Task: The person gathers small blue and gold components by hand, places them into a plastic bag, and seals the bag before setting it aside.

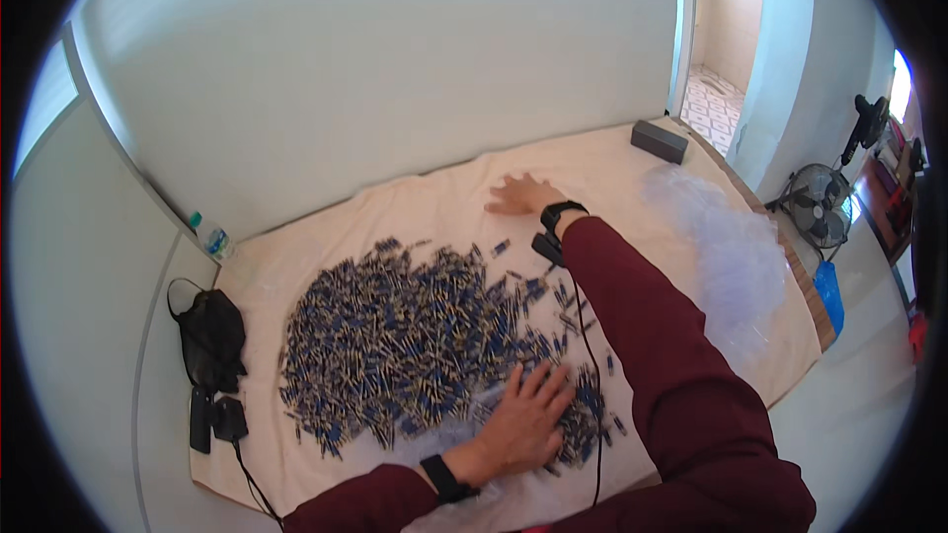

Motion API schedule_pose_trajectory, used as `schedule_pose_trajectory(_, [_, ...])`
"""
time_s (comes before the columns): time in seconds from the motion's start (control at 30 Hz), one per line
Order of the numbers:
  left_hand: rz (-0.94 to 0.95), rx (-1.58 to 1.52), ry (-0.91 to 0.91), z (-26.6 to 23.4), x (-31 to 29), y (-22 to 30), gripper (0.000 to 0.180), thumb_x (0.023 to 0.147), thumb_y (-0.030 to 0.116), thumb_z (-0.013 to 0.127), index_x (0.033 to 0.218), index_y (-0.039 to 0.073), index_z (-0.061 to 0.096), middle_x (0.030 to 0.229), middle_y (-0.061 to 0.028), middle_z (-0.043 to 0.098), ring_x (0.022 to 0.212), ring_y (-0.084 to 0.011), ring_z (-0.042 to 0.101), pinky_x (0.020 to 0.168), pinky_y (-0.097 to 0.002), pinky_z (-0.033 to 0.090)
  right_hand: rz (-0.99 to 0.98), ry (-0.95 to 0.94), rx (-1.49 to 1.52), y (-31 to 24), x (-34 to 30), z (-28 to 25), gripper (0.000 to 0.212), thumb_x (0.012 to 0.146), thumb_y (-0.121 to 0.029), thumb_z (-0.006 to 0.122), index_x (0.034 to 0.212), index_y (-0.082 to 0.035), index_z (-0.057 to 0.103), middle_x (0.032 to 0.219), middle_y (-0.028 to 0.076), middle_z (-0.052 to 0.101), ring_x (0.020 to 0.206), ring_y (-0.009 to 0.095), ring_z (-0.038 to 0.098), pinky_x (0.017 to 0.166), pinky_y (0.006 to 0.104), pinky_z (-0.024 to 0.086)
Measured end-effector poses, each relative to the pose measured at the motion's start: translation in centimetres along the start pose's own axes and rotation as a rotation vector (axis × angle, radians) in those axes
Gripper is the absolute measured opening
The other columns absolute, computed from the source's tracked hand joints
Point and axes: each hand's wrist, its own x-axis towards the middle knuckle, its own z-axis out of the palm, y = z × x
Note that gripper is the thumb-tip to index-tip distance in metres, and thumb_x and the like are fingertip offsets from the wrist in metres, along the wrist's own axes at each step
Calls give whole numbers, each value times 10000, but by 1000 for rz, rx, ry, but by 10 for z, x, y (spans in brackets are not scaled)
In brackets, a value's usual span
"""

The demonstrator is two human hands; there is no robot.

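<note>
A wide heap of small slim pieces (395, 336), with dark blue bodies and pale metallic-looking ends, covers the middle and left of the cloth. They are too small to tell their kind. At the heap's lower right edge, my left hand (523, 424) lies palm down with fingers apart over some of the pieces. Farther off, my right hand (523, 195) is stretched out with spread fingers, low over or on the cloth beyond the heap; contact is hard to judge. Nothing shows in either hand. Several loose pieces (573, 311) are scattered between my arms.
A cream cloth (602, 168) covers the table. Clear plastic sheeting (731, 257) lies at right, near a dark box (660, 141). A black cable (595, 375) runs from a black device (548, 249) under my right forearm. At left are a black bag (212, 336) and a bottle (211, 237).
</note>
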Motion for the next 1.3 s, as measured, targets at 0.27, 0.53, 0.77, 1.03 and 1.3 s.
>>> schedule_pose_trajectory(0.27, [-20,25,44,5,1,-10,576,761,225,566,1286,12,462,1457,-177,322,1368,-384,239,1121,-562,140,-455,555,169,-12,-95,-40,490,820,-460,617,1122,-74,642,1174,197,616,1043,304,615,900,431,487])
schedule_pose_trajectory(0.53, [-72,70,199,-18,-18,6,524,735,153,640,1241,80,520,1289,-212,436,1200,-394,412,990,-502,360,-238,-245,216,-35,-278,10,518,661,-330,806,1071,-52,656,891,158,680,804,265,662,723,361,524])
schedule_pose_trajectory(0.77, [-409,-169,211,-11,-35,9,422,745,127,686,1148,59,578,1075,-197,514,933,-354,548,831,-450,448,-380,243,120,-76,-343,53,531,604,-253,814,1028,1,619,864,184,633,858,334,627,760,413,520])
schedule_pose_trajectory(1.03, [-612,-646,301,-6,-34,-36,285,797,84,665,1045,-4,557,820,-141,609,626,-231,646,452,-317,508,-458,451,439,-107,-287,86,361,669,-159,746,990,-27,648,884,187,631,869,355,612,769,405,500])
schedule_pose_trajectory(1.3, [-613,-1012,307,-20,-30,-35,158,895,87,577,989,-38,556,750,-108,633,475,-140,600,365,-254,456,-137,80,1014,-95,-288,57,167,803,-156,671,837,7,688,653,66,629,635,138,604,647,283,494])
